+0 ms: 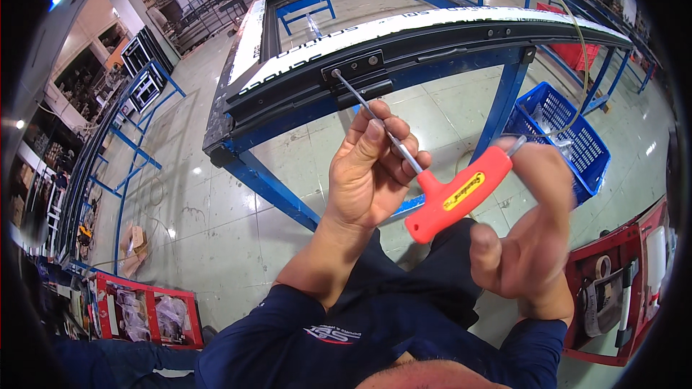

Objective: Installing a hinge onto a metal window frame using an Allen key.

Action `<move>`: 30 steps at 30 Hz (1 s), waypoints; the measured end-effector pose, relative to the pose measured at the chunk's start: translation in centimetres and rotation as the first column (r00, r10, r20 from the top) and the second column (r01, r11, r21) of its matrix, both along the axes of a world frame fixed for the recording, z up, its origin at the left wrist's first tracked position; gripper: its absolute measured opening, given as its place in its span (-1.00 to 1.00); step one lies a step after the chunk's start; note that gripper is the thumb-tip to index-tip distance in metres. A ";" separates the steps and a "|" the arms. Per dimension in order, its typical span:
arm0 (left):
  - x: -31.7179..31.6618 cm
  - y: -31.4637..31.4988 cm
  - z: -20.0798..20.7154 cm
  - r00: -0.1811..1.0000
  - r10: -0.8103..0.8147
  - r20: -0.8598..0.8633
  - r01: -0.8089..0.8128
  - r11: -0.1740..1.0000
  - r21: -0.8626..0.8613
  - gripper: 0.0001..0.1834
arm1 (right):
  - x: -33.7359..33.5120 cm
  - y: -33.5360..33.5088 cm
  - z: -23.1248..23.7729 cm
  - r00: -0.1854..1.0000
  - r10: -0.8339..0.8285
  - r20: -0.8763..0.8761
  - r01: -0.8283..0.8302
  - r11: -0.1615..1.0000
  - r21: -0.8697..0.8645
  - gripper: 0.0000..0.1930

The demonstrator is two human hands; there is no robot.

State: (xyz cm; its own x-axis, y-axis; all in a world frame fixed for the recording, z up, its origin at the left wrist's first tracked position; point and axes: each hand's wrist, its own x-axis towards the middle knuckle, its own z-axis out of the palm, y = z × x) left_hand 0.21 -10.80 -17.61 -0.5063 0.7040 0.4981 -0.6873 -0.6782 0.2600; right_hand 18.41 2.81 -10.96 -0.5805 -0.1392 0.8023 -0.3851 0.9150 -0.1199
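Two hands (366, 181) (one left, one right), one T-handled tool (461, 194)

Perforated blue crate (594, 150), tiled floor (220, 234) — glossy

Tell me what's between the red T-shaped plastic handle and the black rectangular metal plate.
Head view: a thin grey metal shaft spans from handle to plate, with the bare left hand holding it partway along.

Left grip (369, 173) on shaft (355, 94) of red-handled tool (461, 194)
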 end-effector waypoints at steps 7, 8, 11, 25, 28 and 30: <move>0.3 0.5 -0.6 0.999 0.048 0.004 -0.048 0.999 -0.018 -0.80 | -3.4 -1.4 0.3 0.945 0.073 -0.319 0.022 0.959 0.284 -0.53; 0.5 0.4 -0.6 0.998 0.056 0.035 -0.055 0.998 -0.026 -0.81 | -3.6 -1.5 0.2 0.945 0.075 -0.319 0.018 0.960 0.280 -0.53; 0.7 0.3 -0.6 0.996 0.084 -0.031 -0.085 0.996 -0.024 -0.80 | -4.5 -1.5 -0.9 0.949 0.218 -0.226 -0.207 0.976 0.071 -0.69; 3.1 -1.1 -1.8 0.957 0.137 -0.257 -0.196 0.956 -0.221 -0.83 | -7.8 -0.3 -11.2 0.852 0.413 -0.323 -0.524 0.702 -0.483 -0.52; 3.6 -0.3 -2.2 0.963 0.161 -0.218 -0.205 0.958 -0.199 -0.83 | -9.6 -2.2 -11.7 0.772 0.405 -0.490 -0.636 0.503 -0.585 -0.60; 3.8 0.0 -2.1 0.911 0.293 -0.292 -0.363 0.905 -0.223 -0.85 | -10.2 -2.2 -11.2 0.764 0.339 -0.549 -0.642 0.493 -0.588 -0.64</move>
